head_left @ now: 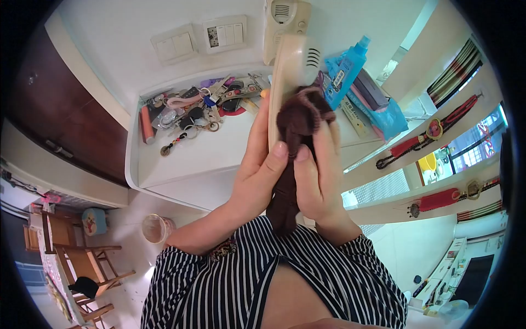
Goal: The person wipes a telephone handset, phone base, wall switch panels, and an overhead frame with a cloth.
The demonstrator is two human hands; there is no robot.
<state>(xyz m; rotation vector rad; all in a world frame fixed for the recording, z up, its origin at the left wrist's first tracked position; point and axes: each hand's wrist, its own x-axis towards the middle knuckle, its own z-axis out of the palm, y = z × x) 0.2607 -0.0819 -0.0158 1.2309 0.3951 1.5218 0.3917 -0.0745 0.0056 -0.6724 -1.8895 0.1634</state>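
Observation:
In front of my chest I hold a cream intercom handset upright, its slotted end at the top. My left hand is closed around its left side, fingers behind it and thumb in front. A dark brown cloth is bunched against the handset and hangs down toward my striped top. My right hand grips the cloth from the right, its thumb beside my left thumb. Behind the handset, the intercom base is fixed to the wall. The handset's lower part is hidden by the cloth and hands.
A white shelf carries several bunches of keys, a red cylinder and a blue spray bottle. Switch panels are on the wall. A bin and wooden chairs stand lower left; red hanging ornaments are at right.

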